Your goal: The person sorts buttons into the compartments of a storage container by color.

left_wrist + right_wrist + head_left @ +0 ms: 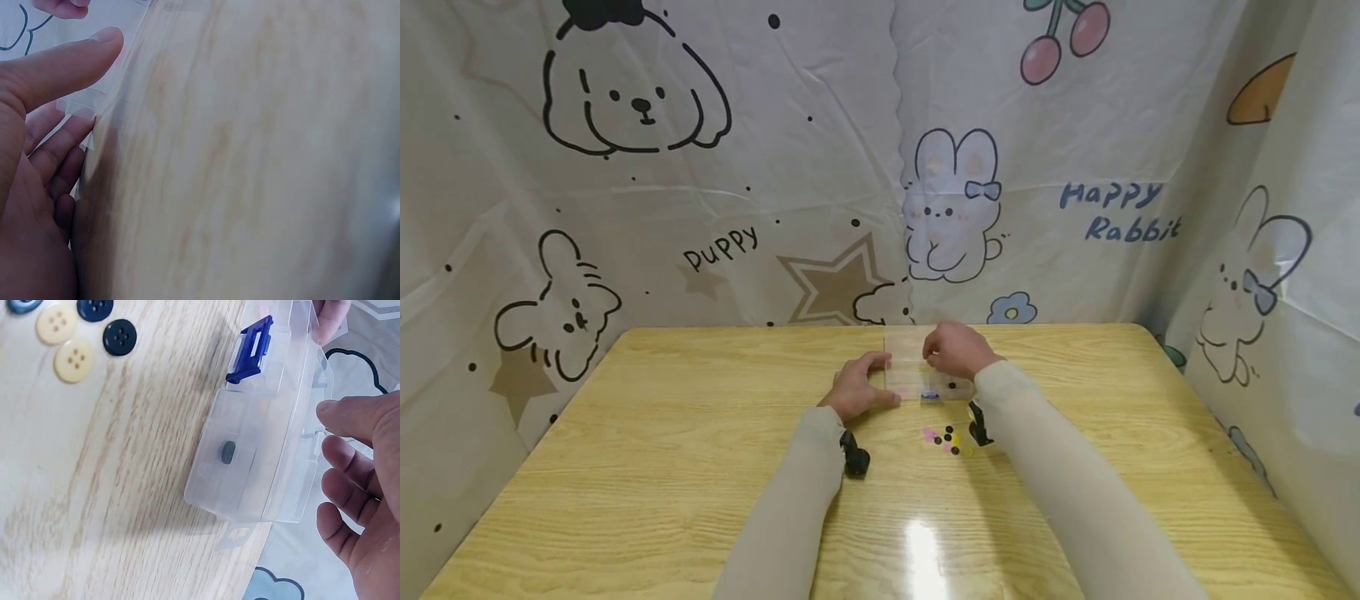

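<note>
A clear plastic compartment box [907,367] with a blue latch [250,350] stands near the table's far edge. My left hand [853,388] holds its left side, thumb [78,69] along the near wall and fingers behind the corner. Over the right part of the box is my right hand [961,350], fingers bent, with thumb [350,419] and index fingertip close together beside the clear plastic; I cannot tell whether they pinch anything. Inside a front compartment sits one dark button [229,452]. A pink patch shows through the box near the left thumb.
Several loose buttons [948,437], black, yellow and pink, lie on the wooden table [700,467] just in front of the box. A printed curtain [820,167] hangs right behind the table's far edge and along both sides.
</note>
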{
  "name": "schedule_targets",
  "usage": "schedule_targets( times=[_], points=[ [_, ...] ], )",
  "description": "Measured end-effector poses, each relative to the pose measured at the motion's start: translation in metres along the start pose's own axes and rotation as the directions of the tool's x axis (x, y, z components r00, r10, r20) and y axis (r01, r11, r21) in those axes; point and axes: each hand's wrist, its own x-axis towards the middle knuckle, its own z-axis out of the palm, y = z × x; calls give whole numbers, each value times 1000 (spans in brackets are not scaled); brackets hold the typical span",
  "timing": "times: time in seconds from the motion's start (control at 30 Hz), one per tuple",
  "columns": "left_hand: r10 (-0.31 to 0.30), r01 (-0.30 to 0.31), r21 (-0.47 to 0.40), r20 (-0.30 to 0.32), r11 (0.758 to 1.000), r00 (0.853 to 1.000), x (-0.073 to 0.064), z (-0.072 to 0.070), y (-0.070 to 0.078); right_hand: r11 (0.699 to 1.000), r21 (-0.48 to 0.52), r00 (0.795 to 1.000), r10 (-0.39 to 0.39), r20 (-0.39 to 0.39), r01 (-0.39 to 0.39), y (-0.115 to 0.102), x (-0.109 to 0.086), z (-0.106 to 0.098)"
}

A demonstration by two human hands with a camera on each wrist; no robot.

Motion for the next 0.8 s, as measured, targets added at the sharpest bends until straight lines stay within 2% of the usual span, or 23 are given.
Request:
schedule_targets(
  times=[0.3, 0.53, 0.8],
  points=[
    [-5, 5, 2, -5, 1000, 1000, 1, 1, -2, 998, -23, 998, -57, -23, 56, -3, -3, -7],
    [-7, 7, 12, -5, 1000, 1000, 2, 2, -2, 991, -62, 992, -118, -44, 116, 0, -15, -9],
    [6, -6, 4, -7, 1000, 1000, 2, 3, -3, 986, -42, 984, -164, -77, 161, 3, -31, -9]
  ],
)
